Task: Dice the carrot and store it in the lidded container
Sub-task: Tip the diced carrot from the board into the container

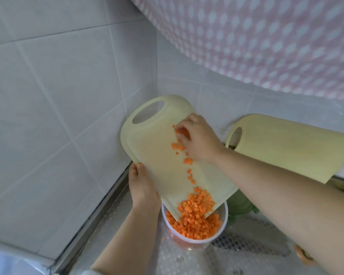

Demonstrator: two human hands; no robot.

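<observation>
A pale tiled wall [58, 96] filled the left side, meeting the counter [246, 257] along a metal edge. Our left hand [142, 187] gripped the left edge of the yellow cutting board [157, 155], thumb on its top face and fingers wrapped underneath. The board was tilted, its handle hole high near the wall corner and its low end over the clear round container [195, 241]. The diced carrot [195, 211] lay in three places: a thin trail down the middle of the board, a heap at the board's low end, and a full layer inside the container, which stood on the counter just below our left wrist. One stray piece sat on the counter beside the container's left wall. Our right hand [199, 135] rested high on the board, its fingers bent down onto a few carrot pieces; we could not tell whether it pinched any or only touched them. A green plastic item [239, 201] showed behind the board. Farther right a second yellow board [286, 147] leaned upright, under a pink dotted cloth [266, 36].
</observation>
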